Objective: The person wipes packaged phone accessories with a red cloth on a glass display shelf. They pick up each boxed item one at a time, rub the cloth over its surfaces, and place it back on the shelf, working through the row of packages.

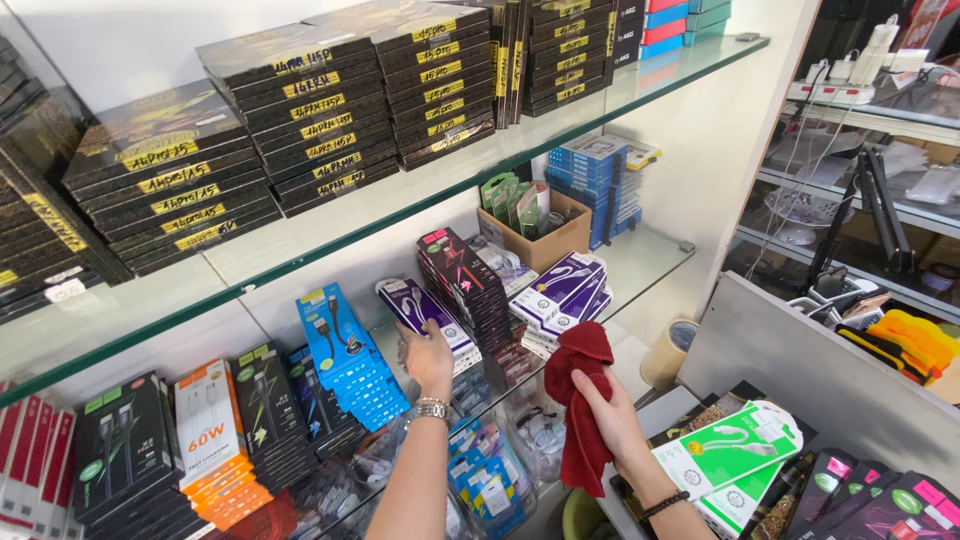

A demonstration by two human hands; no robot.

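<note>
Left hand [428,358] up at the lower glass shelf [650,262], fingers bent and closed on the near end of a white-and-purple cable box [418,309], thumb hidden behind the palm, a metal watch [432,409] at the wrist. Box tilted, leaning between a stack of blue cable boxes [345,355] on one side and a dark stack of black-and-pink boxes [462,280] on the other. Right hand [605,415] lower and nearer, fist closed around a dark red cloth [582,400], cloth bunched above the fingers and hanging loose below them, a dark bead bracelet [664,504] at the wrist. Cloth just beside a pile of more white-and-purple boxes [560,290], whether touching them unclear. Behind that pile, an open cardboard box [545,235] with green packets. Near the right hand, a white-and-green cable pack [728,447] lying on dark packages. On the upper glass shelf [400,190], stacks of flat black boxes [310,120] with yellow labels.
</note>
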